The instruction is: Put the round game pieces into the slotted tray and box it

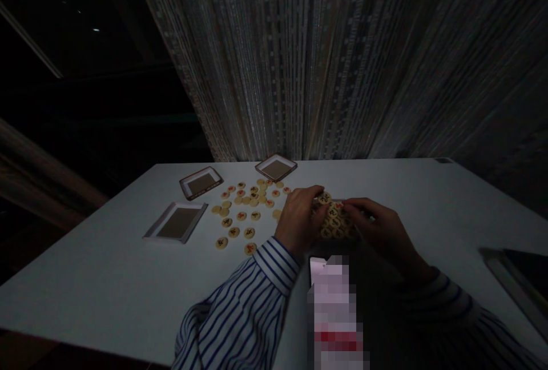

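Round wooden Chinese chess pieces (335, 225) with black or red characters sit in rows in a box whose walls are mostly hidden by my hands. My left hand (300, 216) curls over the box's left side, its fingers and thumb closed around a piece (324, 198) with a black character. From the right, my right hand (381, 227) pinches at the edge of a piece with a red character (339, 205) at the top of the box. More loose chess pieces (242, 216) lie scattered left of my left hand, some face up, some blank side up.
Three shallow open trays or lids stand on the white table (107, 278): one at the left (173, 222), one behind it (201, 182), one at the back (276, 168). A lit phone (317, 267) lies in front of me. A dark flat object (520, 278) is at the right. String curtains hang behind.
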Action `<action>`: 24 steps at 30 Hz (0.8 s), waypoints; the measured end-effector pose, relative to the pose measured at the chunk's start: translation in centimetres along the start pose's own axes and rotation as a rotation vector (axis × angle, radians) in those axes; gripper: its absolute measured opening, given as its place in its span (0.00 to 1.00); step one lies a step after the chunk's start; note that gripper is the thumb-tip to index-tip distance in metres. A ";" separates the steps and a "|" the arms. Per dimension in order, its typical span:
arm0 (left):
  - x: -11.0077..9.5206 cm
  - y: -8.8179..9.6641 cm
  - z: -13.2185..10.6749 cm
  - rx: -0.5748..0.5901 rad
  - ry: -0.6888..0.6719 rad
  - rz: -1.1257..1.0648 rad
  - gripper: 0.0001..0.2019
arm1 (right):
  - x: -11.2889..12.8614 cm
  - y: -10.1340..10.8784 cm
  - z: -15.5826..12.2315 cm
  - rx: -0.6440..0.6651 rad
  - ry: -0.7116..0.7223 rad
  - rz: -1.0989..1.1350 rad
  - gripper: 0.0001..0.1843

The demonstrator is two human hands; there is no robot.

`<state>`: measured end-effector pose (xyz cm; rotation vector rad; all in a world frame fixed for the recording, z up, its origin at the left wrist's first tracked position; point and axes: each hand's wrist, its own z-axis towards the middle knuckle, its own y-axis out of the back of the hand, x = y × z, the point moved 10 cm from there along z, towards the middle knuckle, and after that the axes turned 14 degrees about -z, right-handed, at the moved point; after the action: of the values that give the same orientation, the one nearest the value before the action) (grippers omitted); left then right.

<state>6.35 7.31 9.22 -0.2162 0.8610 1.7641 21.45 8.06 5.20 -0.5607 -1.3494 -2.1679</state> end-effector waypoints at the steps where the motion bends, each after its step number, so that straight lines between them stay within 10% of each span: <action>1: 0.1 -0.3 0.1 0.002 0.002 -0.006 0.13 | -0.1 0.0 0.0 0.001 -0.014 0.031 0.13; 24: 1.4 -2.4 -1.6 0.030 0.090 -0.177 0.10 | -0.2 -1.3 -0.1 0.164 -0.074 0.306 0.11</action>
<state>7.50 7.67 6.27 -0.3438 0.9042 1.5851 20.73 8.46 4.12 -0.7366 -1.3654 -1.7905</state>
